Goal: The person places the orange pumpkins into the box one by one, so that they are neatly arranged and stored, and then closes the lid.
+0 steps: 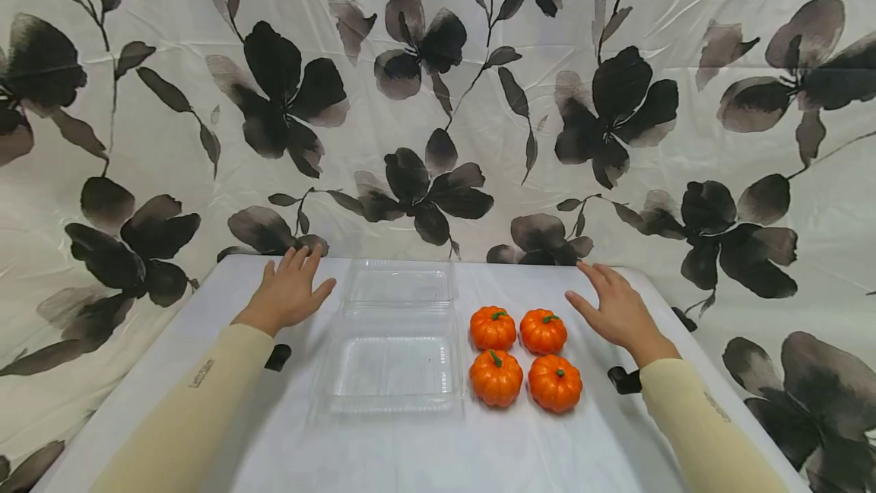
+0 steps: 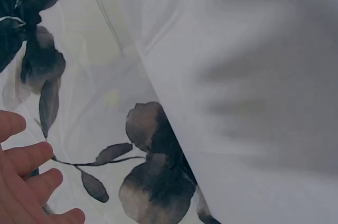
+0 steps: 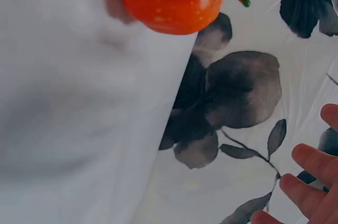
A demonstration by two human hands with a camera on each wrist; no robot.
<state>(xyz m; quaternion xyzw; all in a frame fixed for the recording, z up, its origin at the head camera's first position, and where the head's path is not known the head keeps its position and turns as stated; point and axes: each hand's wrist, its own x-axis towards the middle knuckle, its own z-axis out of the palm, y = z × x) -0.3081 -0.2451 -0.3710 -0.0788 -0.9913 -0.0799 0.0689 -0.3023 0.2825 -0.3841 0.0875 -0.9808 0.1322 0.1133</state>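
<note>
In the head view a clear plastic clamshell box (image 1: pixel 390 405) lies opened flat on the white table, its lid (image 1: pixel 397 306) toward the back. Right of it sit several small orange pumpkins with green stems: a back left pumpkin (image 1: pixel 493 329), a back right pumpkin (image 1: pixel 544 333), a front left pumpkin (image 1: pixel 496 380) and a front right pumpkin (image 1: pixel 555 385). My left hand (image 1: pixel 290 291) hovers left of the lid, fingers spread, holding nothing. My right hand (image 1: pixel 619 312) is raised right of the pumpkins, fingers extended, also holding nothing. One pumpkin (image 3: pixel 174 2) shows in the right wrist view.
The white table (image 1: pixel 547 451) ends at a back edge against a hanging sheet (image 1: pixel 520 112) printed with dark flowers. Black wrist devices show under both sleeves, the left device (image 1: pixel 277 357) and the right device (image 1: pixel 624 380).
</note>
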